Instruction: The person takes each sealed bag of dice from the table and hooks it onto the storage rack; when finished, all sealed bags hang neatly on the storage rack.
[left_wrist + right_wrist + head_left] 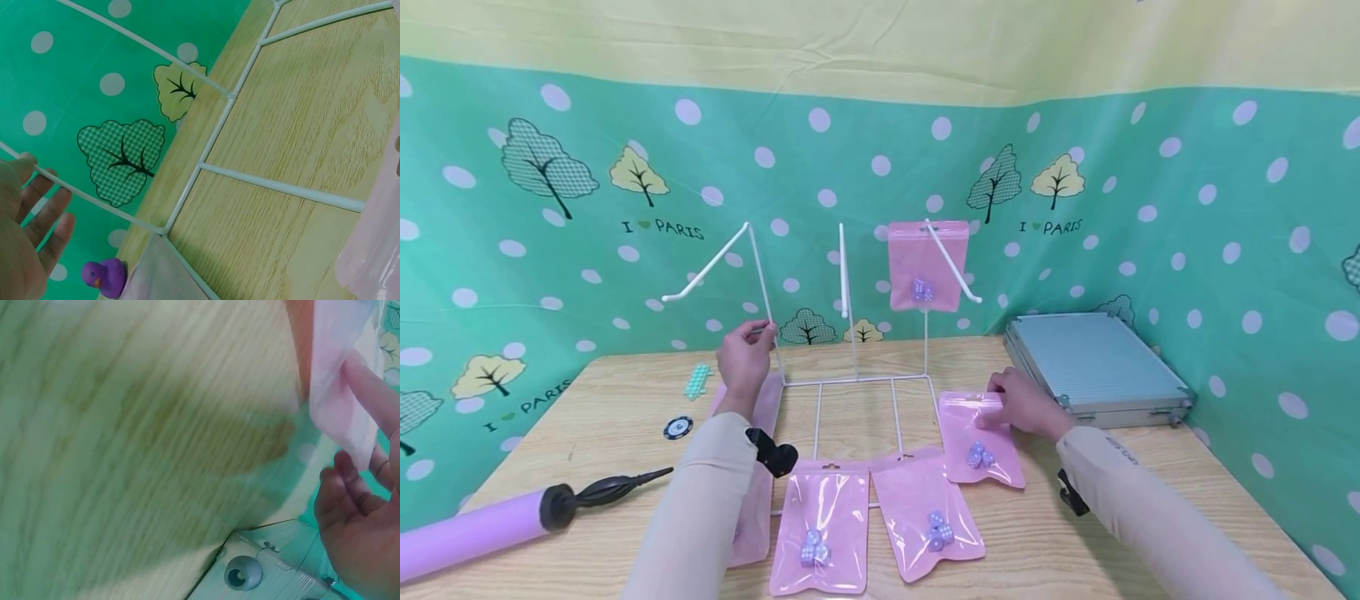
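Left hand (743,357): raised at the left upright of the white wire display rack (855,382), fingers and thumb closed on the thin wire. The left wrist view shows the fingertips (45,212) beside that wire (94,199) but not the grip itself.

Right hand (1024,406): fingers curled on the top edge of a pink zip pouch (981,438) lying flat on the table (1150,492), just right of the rack's base. The right wrist view, blurred, shows a finger (369,390) pressed on the pouch edge (334,381) and the other fingers loosely curled.

Pouch under right hand: long axis runs front to back, header end away from the person and under the fingers, bottom end toward the person; pale blue dice (979,455) sit near the bottom.

Rack: base frame flat on the table, three uprights with hooks angled forward. A pink pouch with dice (927,265) hangs upright on the right hook.

Other pouches: two more pink ones (822,527) (927,513) lie before the rack, header ends toward it; another (758,467) is partly under the left forearm.

Only the left wrist view shows: a small purple duck (104,277) at the table's back edge.

Only the head view shows: aluminium case (1093,365) beside the right hand, its corner (262,569) visible in the right wrist view; purple hand pump (490,521) at front left; a poker chip (677,427); a small green strip (697,380).
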Tool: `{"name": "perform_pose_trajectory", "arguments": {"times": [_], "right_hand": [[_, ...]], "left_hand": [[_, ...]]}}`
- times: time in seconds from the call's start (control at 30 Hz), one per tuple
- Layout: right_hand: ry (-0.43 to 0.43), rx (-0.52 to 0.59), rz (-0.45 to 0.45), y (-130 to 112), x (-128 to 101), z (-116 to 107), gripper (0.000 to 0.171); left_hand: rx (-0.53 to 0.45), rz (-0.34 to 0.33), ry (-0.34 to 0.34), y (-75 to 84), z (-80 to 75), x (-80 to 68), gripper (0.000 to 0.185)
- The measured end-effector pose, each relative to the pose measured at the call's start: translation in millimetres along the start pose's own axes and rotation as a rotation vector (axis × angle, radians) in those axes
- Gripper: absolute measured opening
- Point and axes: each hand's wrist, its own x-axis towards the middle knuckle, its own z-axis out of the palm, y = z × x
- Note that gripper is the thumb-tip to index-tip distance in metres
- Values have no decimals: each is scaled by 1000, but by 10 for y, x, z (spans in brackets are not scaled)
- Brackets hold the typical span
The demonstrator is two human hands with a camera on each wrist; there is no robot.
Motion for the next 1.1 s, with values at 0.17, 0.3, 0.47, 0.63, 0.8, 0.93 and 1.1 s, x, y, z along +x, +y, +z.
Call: {"name": "perform_pose_trajectory", "arguments": {"times": [0.17,0.3,0.47,0.63,0.8,0.93,1.1], "right_hand": [[-6,45,-21,29,-1,-25,27],[-5,56,-83,42,-6,-69,19],[-24,97,-116,34,-39,-159,12],[-33,125,-116,22,-85,-250,7],[-15,155,-98,29,-121,-330,5],[-2,174,-119,41,-149,-374,10],[27,155,-156,36,-219,-442,8]], "left_hand": [[-11,2,-9,5,-10,-12,32],[-10,3,-11,14,-12,-19,32],[-4,3,-6,16,0,-20,32],[1,7,-4,18,8,-21,32],[-8,5,-9,21,-1,-21,32],[-12,-3,-12,17,-16,-23,33],[-8,4,-14,6,-21,-27,33]]}}
